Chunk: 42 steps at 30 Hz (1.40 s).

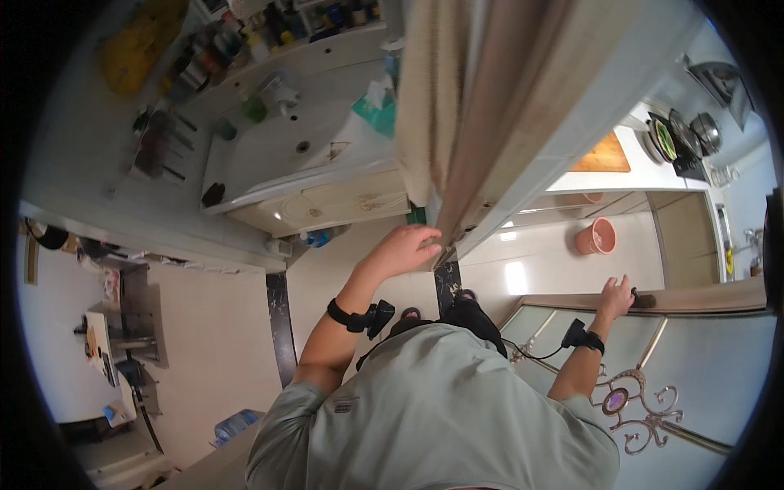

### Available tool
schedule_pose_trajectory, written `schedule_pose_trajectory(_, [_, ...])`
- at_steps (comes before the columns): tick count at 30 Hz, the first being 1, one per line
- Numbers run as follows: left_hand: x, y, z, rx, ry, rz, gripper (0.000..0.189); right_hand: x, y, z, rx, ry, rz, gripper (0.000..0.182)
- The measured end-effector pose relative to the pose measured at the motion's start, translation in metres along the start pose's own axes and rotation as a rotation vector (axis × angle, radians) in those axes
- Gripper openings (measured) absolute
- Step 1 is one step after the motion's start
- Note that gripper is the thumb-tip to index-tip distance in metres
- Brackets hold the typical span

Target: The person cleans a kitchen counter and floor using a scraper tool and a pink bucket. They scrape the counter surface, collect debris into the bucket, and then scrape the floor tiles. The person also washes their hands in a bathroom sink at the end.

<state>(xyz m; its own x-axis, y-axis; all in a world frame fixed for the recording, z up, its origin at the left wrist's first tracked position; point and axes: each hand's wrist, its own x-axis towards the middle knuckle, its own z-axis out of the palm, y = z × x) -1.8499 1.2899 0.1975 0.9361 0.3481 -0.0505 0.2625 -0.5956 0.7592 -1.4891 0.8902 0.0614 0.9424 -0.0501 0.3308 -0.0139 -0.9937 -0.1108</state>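
My left hand (401, 250) is at the edge of the doorway's frame (471, 229), thumb apart from the fingers, with nothing in it. Whether its fingertips touch the frame is unclear. Farther right, my right hand (615, 298) is beside the dark handle (643, 299) of a glass-panelled door (704, 367). Its visible fingers are spread, and I cannot tell whether the palm touches the handle. The door bears scrolled metal ornament (649, 413) with an oval jewel-like centre. Both wrists wear black bands with small devices.
Beyond the doorway, a pink bucket (595, 236) stands on the tiled kitchen floor; a wooden cutting board (603, 153) lies on the counter. At left is a white washbasin (245, 162) with a green tissue pack (376, 113). A dark threshold strip (448, 282) crosses the floor near my feet.
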Motion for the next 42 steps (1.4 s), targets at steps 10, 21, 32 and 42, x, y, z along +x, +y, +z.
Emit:
schedule_pose_trajectory(10, [-0.012,0.111,-0.018,0.123,0.545,0.154,0.034,-0.093,-0.098,-0.085,0.174,0.269,-0.411,0.021])
schedule_pose_trajectory(21, [0.106,0.201,-0.078,0.279,0.690,0.549,0.046,-0.125,-0.106,-0.129,0.645,0.279,-0.688,0.019])
schedule_pose_trajectory(32, [0.242,0.262,-0.128,0.379,0.625,0.959,0.055,-0.152,-0.113,-0.161,0.730,0.182,-0.648,0.013])
schedule_pose_trajectory(42, [0.269,0.284,-0.120,0.226,0.619,0.777,0.044,-0.158,-0.110,-0.147,0.686,0.142,-0.705,0.018])
